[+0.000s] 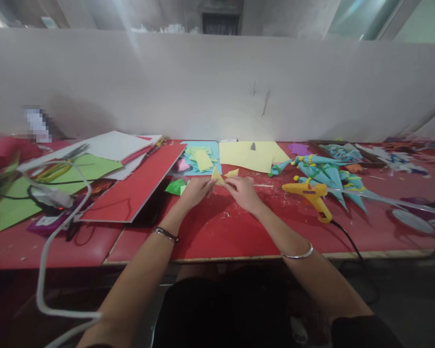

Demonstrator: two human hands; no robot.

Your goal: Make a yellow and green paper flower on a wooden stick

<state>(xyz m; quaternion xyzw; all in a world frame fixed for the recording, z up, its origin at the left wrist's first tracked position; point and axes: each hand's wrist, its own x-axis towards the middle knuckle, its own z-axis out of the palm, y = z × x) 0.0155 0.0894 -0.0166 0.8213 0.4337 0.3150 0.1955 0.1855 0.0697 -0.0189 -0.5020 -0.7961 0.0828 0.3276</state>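
Note:
Between my two hands is a small piece of folded yellow paper with pointed tips sticking up. My left hand pinches it from the left, fingers closed. On the other side my right hand grips the same paper, near a second pointed tip. The fingertips partly hide how it is folded. Just beyond lie yellow paper strips on light blue sheets and a large pale yellow sheet. A thin white stick lies right of my right hand.
A yellow glue gun with a black cord lies at right, before several blue paper cones. At left are a red board, green sheets and a power strip. A grey partition stands behind the red table.

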